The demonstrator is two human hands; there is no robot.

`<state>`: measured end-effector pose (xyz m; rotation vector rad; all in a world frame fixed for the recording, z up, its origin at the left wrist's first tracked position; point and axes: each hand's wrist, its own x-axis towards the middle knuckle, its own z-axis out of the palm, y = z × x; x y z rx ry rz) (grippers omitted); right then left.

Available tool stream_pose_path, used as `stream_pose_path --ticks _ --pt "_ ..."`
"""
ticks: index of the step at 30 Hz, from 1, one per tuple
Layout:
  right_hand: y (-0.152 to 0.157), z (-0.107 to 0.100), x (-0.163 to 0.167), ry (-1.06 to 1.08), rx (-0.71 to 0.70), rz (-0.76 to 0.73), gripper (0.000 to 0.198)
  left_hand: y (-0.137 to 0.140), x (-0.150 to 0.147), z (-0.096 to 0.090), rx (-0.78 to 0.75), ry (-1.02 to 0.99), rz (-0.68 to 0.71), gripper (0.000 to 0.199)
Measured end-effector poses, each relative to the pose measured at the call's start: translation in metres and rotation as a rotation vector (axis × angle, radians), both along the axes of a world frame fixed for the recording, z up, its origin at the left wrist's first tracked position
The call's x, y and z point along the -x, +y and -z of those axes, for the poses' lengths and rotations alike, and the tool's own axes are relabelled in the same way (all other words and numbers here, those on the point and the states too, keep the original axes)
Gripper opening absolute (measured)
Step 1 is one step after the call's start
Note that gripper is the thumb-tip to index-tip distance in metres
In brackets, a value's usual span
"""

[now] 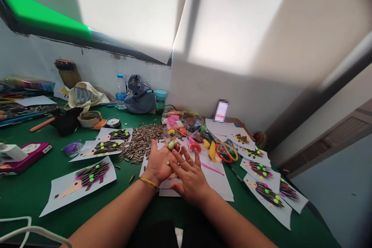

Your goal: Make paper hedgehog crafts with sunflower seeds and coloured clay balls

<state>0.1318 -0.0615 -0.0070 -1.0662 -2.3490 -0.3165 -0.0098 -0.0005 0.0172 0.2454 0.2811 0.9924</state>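
A lump of light-green clay (171,145) is held up on the fingers of the L hand (158,164). It's soft-looking, smooth & shiny, fat & round at the bottom w/ a thinner tip on top. A tiny green clay ball (167,162) can be seen lower down, on the L palm, by the R fingers.

The L hand is turned palm up, w/ its thumb stuck out to the side. The R hand (190,178) is laid palm down over part of it, fingers long & a bit spread. Nothing is seen pinched by either one; how hard the hands are pressed together can't be told. A gold bangle (149,182) is worn on the L wrist.

White paper sheets (203,192) are set under the hands, w/ a pink clay strip (213,169) on top. A big heap of sunflower seeds (139,143) is piled just to the L. Hedgehog pics w/ seed spines & clay dots are laid on both sides, e.g. the near-L hedgehog pic (69,197). Red- & yellow-handled scissors (225,152) are put down to the R, nr bagged clay (186,118).
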Motion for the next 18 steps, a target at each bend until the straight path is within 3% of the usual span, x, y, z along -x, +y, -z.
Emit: stream_pose_path --ticks 6,11,15,18 --pt "-0.0022 -0.0017 0.0010 -0.009 0.014 -0.002 0.077 -0.0018 -0.0021 -0.0014 0.034 0.047 0.026 0.069" --pt "-0.0021 -0.0014 -0.0019 0.022 0.010 0.001 0.062 0.0000 -0.0004 -0.0021 0.006 -0.028 -0.018 0.071" --pt "-0.0028 -0.0024 -0.0018 0.012 0.023 -0.014 0.069 -0.0022 -0.0027 -0.0016 0.016 0.008 0.045 0.071" --pt "-0.0026 -0.0032 -0.0020 0.049 0.004 0.031 0.061 -0.0026 -0.0033 -0.0018 0.013 -0.002 0.019 0.071"
